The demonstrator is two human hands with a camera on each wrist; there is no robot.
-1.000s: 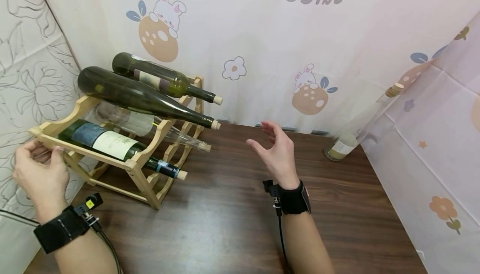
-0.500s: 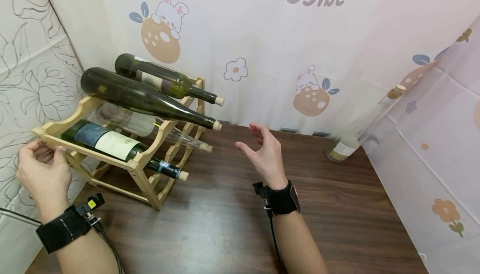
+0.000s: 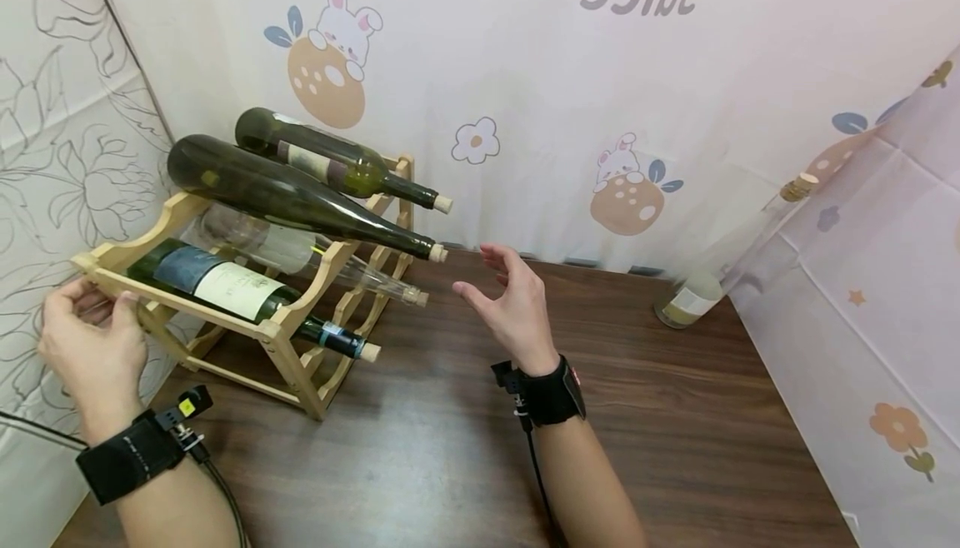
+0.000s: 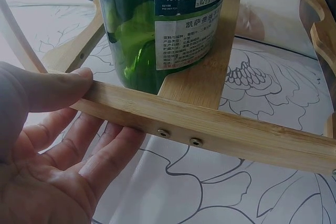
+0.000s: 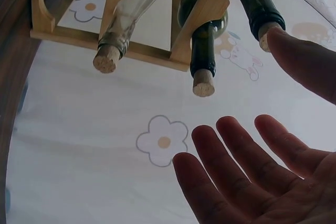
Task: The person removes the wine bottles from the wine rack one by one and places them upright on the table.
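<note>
At the left stands a wooden wine rack (image 3: pixel 288 369) holding corked bottles. My left hand (image 3: pixel 97 348) grips its near left corner; in the left wrist view the thumb lies on top of the rail (image 4: pixel 210 119), fingers beneath. Across the top rest a long dark green bottle (image 3: pixel 277 190) and a labelled green wine bottle (image 3: pixel 360 173) behind it. Lower down lie another green wine bottle (image 3: pixel 236 286) with a blue and cream label and a clear bottle (image 3: pixel 382 281). My right hand (image 3: pixel 517 311) hovers, empty, right of the corks, thumb apart from the fingers.
A clear corked bottle (image 3: pixel 692 298) with a pale label stands at the back right of the brown wooden table (image 3: pixel 427 465). Printed curtains (image 3: pixel 525 48) hang behind and at both sides. Cables (image 3: pixel 536 465) trail from the wrist cameras.
My right hand has moved left, closer to the corks of the bottles in the rack. The left hand keeps its grip on the rack corner. The whole head view has shifted slightly.
</note>
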